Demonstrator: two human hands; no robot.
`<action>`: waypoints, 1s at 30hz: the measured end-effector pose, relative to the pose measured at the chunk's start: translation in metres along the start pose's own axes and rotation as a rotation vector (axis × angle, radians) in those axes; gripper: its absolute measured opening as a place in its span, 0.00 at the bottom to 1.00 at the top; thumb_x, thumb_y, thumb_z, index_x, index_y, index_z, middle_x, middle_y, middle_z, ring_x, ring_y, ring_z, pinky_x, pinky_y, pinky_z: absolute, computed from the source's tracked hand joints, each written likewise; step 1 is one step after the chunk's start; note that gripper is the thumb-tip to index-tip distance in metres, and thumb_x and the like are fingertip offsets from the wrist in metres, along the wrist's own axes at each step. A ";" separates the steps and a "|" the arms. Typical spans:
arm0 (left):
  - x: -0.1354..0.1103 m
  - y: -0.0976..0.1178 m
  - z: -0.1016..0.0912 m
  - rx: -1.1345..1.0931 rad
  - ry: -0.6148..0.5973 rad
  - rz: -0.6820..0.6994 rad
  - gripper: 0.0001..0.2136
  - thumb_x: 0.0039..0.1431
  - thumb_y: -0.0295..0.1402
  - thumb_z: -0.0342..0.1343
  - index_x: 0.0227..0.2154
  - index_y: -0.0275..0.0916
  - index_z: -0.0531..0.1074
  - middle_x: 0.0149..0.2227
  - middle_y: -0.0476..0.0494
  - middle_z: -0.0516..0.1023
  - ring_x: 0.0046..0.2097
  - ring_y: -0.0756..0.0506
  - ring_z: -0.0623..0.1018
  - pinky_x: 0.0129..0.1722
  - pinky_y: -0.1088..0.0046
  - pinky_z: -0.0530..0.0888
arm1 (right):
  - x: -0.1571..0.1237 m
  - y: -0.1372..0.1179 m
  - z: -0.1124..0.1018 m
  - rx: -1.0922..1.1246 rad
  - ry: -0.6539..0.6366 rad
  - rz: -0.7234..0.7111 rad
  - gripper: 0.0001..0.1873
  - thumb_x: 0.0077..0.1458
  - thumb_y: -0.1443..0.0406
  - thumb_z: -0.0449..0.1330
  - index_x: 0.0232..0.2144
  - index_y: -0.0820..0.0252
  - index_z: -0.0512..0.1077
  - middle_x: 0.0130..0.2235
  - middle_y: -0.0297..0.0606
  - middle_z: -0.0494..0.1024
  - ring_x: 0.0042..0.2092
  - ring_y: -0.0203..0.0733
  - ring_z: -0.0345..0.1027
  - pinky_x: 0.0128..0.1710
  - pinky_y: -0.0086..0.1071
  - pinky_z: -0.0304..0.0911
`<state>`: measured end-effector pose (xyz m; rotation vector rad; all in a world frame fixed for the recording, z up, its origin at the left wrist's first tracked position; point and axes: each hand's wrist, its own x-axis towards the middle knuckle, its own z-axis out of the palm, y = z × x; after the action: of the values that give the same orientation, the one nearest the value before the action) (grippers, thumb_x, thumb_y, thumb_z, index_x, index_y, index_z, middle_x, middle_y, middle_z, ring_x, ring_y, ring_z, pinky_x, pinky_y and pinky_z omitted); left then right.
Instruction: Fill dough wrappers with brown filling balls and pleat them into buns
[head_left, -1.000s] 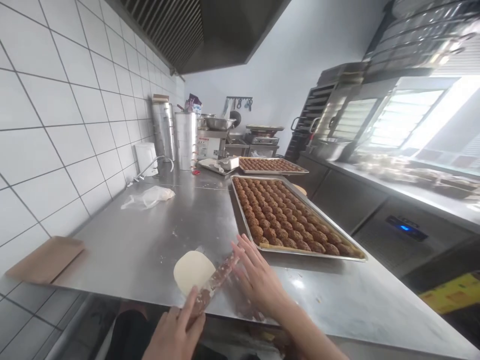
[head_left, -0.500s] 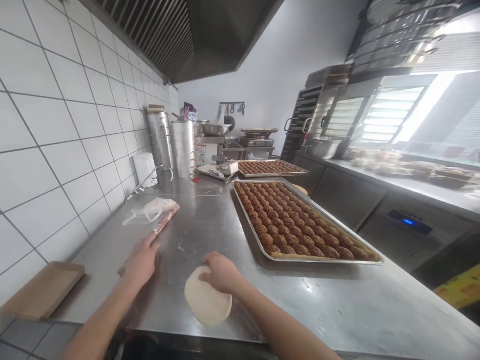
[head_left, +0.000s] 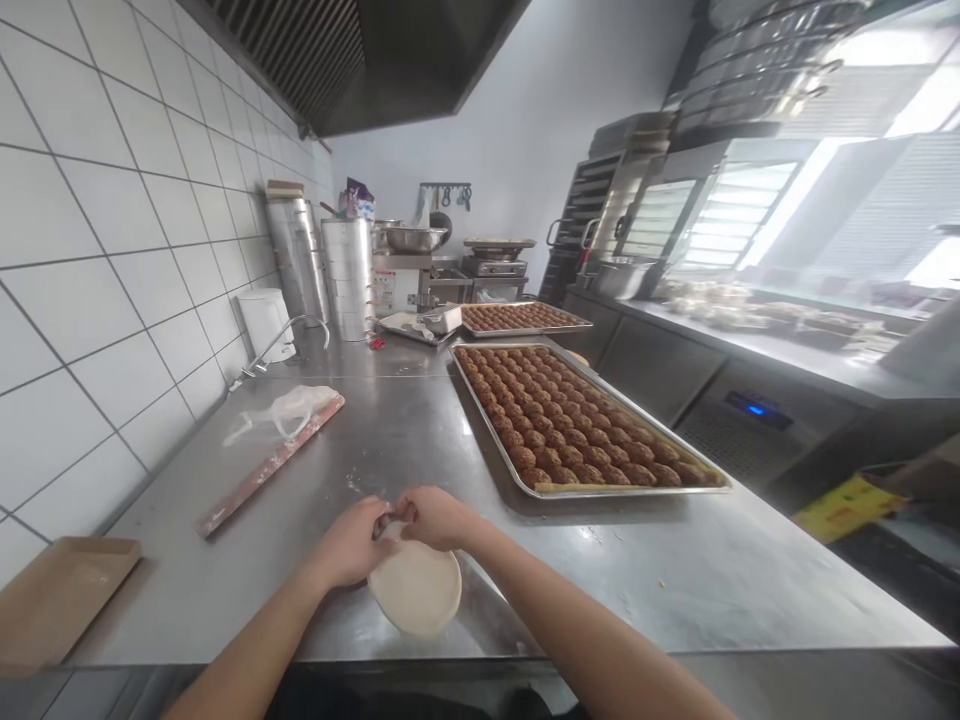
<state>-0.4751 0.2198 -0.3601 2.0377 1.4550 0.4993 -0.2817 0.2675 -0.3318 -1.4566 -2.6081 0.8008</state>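
A flat round of pale dough (head_left: 417, 590) lies on the steel worktop (head_left: 600, 580) close to its front edge. At the dough's far edge, my left hand (head_left: 351, 542) and my right hand (head_left: 435, 518) meet, both with curled fingers pinching the rim, which is lifted slightly. My fingers hide part of that edge. Left of my hands, a flour-dusted rolling pin (head_left: 266, 470) rests on the worktop, touching a crumpled clear plastic bag (head_left: 289, 408) at its far end.
Right of centre sits a metal tray (head_left: 517, 478) full of brown balls, with a second such tray (head_left: 525, 318) behind it. A brown shallow box (head_left: 67, 595) stands at the left front corner. Steel cylinders (head_left: 347, 280) and a tap (head_left: 289, 335) are at the back left.
My left hand has let go of the rolling pin and moved right to the dough. My right hand now pinches the far edge of the dough. The view has shifted slightly.
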 end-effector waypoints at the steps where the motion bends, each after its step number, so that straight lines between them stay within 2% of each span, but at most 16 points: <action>1: 0.000 0.000 0.001 0.007 0.004 -0.005 0.11 0.55 0.35 0.60 0.41 0.41 0.76 0.38 0.46 0.75 0.37 0.45 0.75 0.35 0.70 0.66 | 0.000 0.000 0.000 0.001 -0.005 -0.005 0.13 0.50 0.66 0.67 0.41 0.56 0.81 0.38 0.38 0.85 0.38 0.44 0.77 0.34 0.30 0.61; 3: 0.001 0.003 0.004 0.026 0.024 -0.014 0.07 0.54 0.35 0.61 0.36 0.40 0.75 0.36 0.46 0.74 0.36 0.45 0.74 0.35 0.69 0.64 | -0.001 -0.001 0.000 -0.004 0.002 -0.027 0.08 0.51 0.66 0.66 0.36 0.57 0.82 0.37 0.40 0.84 0.39 0.47 0.77 0.36 0.32 0.62; 7: -0.004 0.012 0.008 0.053 0.077 -0.012 0.04 0.56 0.32 0.60 0.33 0.40 0.73 0.40 0.44 0.75 0.42 0.43 0.76 0.39 0.69 0.66 | -0.015 -0.003 -0.004 0.025 0.058 -0.111 0.10 0.55 0.68 0.63 0.39 0.57 0.82 0.46 0.44 0.82 0.46 0.49 0.75 0.44 0.35 0.63; 10: -0.013 0.020 0.010 0.068 0.117 0.005 0.01 0.60 0.30 0.57 0.33 0.40 0.72 0.40 0.44 0.76 0.45 0.42 0.76 0.43 0.68 0.67 | -0.035 -0.003 -0.006 0.097 0.089 -0.132 0.09 0.58 0.66 0.61 0.39 0.56 0.81 0.43 0.41 0.83 0.44 0.47 0.76 0.43 0.35 0.64; 12: -0.022 0.028 0.014 0.081 0.148 0.013 0.03 0.63 0.30 0.54 0.34 0.41 0.71 0.40 0.44 0.77 0.45 0.41 0.76 0.42 0.67 0.67 | -0.052 -0.001 -0.007 0.153 0.116 -0.136 0.09 0.61 0.65 0.59 0.39 0.55 0.79 0.41 0.38 0.83 0.44 0.45 0.76 0.44 0.34 0.65; 15: -0.043 0.041 0.027 0.091 0.172 0.030 0.07 0.69 0.32 0.49 0.38 0.43 0.71 0.38 0.44 0.79 0.41 0.41 0.78 0.38 0.67 0.67 | -0.078 0.008 -0.007 0.279 0.179 -0.163 0.12 0.59 0.65 0.62 0.46 0.54 0.76 0.47 0.36 0.82 0.48 0.43 0.75 0.47 0.33 0.66; 16: -0.051 0.046 0.032 0.098 0.187 0.067 0.08 0.70 0.31 0.47 0.40 0.44 0.71 0.37 0.45 0.80 0.40 0.42 0.79 0.37 0.67 0.67 | -0.086 0.012 -0.005 0.332 0.202 -0.178 0.16 0.56 0.66 0.64 0.48 0.54 0.75 0.49 0.36 0.81 0.50 0.44 0.74 0.49 0.33 0.66; 18: -0.069 0.056 0.042 0.124 0.261 0.234 0.10 0.70 0.28 0.45 0.43 0.44 0.71 0.37 0.46 0.81 0.38 0.43 0.79 0.36 0.67 0.68 | -0.101 0.020 -0.001 0.446 0.230 -0.208 0.21 0.53 0.69 0.65 0.50 0.53 0.76 0.51 0.37 0.81 0.52 0.46 0.74 0.52 0.36 0.66; 20: -0.083 0.064 0.046 0.136 0.328 0.448 0.12 0.69 0.25 0.46 0.46 0.45 0.71 0.39 0.46 0.82 0.39 0.44 0.80 0.39 0.68 0.70 | -0.114 0.027 0.007 0.551 0.219 -0.240 0.16 0.55 0.71 0.63 0.46 0.53 0.79 0.49 0.37 0.83 0.51 0.46 0.75 0.54 0.37 0.66; 21: -0.088 0.067 0.044 0.115 0.330 0.524 0.12 0.68 0.24 0.47 0.47 0.45 0.71 0.40 0.47 0.83 0.40 0.45 0.81 0.41 0.68 0.71 | -0.120 0.029 0.011 0.606 0.203 -0.251 0.14 0.57 0.71 0.61 0.43 0.53 0.81 0.47 0.36 0.84 0.50 0.46 0.76 0.54 0.37 0.66; 22: -0.090 0.068 0.041 0.069 0.308 0.544 0.11 0.69 0.25 0.48 0.47 0.46 0.72 0.41 0.48 0.83 0.41 0.45 0.81 0.42 0.69 0.71 | -0.125 0.030 0.015 0.662 0.185 -0.256 0.12 0.59 0.70 0.60 0.41 0.53 0.81 0.46 0.36 0.84 0.49 0.46 0.76 0.53 0.37 0.66; 23: -0.089 0.067 0.036 0.009 0.283 0.499 0.10 0.70 0.28 0.49 0.47 0.46 0.72 0.41 0.49 0.83 0.41 0.46 0.81 0.43 0.70 0.72 | -0.131 0.031 0.019 0.718 0.173 -0.252 0.10 0.60 0.68 0.60 0.40 0.54 0.81 0.45 0.36 0.84 0.48 0.45 0.76 0.50 0.36 0.67; 24: -0.084 0.065 0.030 -0.040 0.269 0.393 0.10 0.71 0.31 0.48 0.45 0.46 0.73 0.40 0.49 0.82 0.40 0.46 0.80 0.43 0.71 0.72 | -0.135 0.031 0.023 0.777 0.173 -0.234 0.07 0.61 0.65 0.61 0.39 0.54 0.80 0.43 0.36 0.84 0.45 0.44 0.76 0.47 0.35 0.67; 25: -0.077 0.061 0.023 -0.066 0.271 0.253 0.11 0.72 0.34 0.45 0.44 0.46 0.74 0.39 0.49 0.82 0.40 0.46 0.80 0.42 0.72 0.72 | -0.138 0.031 0.026 0.844 0.187 -0.202 0.06 0.62 0.62 0.62 0.38 0.55 0.78 0.40 0.36 0.83 0.42 0.43 0.75 0.42 0.33 0.67; 27: -0.056 0.050 0.013 -0.018 0.312 -0.044 0.17 0.74 0.37 0.40 0.41 0.44 0.75 0.41 0.46 0.81 0.43 0.45 0.79 0.46 0.70 0.73 | -0.142 0.031 0.030 1.002 0.254 -0.114 0.12 0.61 0.55 0.64 0.35 0.57 0.73 0.34 0.33 0.78 0.34 0.38 0.69 0.32 0.29 0.61; 30: -0.021 0.035 0.011 0.072 0.242 -0.110 0.10 0.65 0.36 0.54 0.45 0.43 0.77 0.46 0.42 0.80 0.48 0.41 0.78 0.49 0.66 0.71 | -0.141 0.034 0.026 1.219 0.400 0.047 0.19 0.59 0.48 0.65 0.35 0.56 0.68 0.29 0.29 0.73 0.29 0.35 0.63 0.27 0.27 0.55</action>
<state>-0.4503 0.1893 -0.3456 1.9926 1.7394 0.6751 -0.1838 0.1571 -0.3417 -1.0689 -1.2754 1.4893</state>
